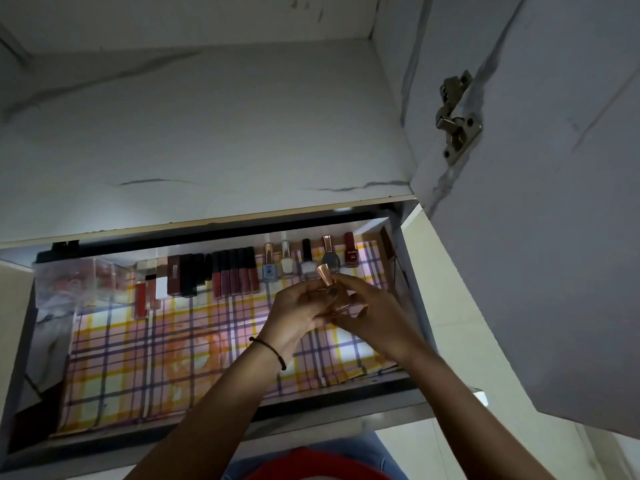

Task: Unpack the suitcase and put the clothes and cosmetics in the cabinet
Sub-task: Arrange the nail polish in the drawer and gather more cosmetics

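Observation:
A pulled-out cabinet drawer (346,408) is lined with checked paper (145,358). Along its back stand lipsticks and lip glosses (221,277) and several nail polish bottles (308,259). Over the drawer's right part, my left hand (298,313) and my right hand (367,313) meet and together hold a small bottle with a rose-gold cap (325,276). The cap sticks up above my fingers; the bottle's body is mostly hidden by them. A black band circles my left wrist.
A clear plastic box (76,282) sits in the drawer's back left corner. The cabinet's white shelf compartment (207,126) opens above the drawer. The open cabinet door (554,237) with its metal hinge (457,119) hangs at the right.

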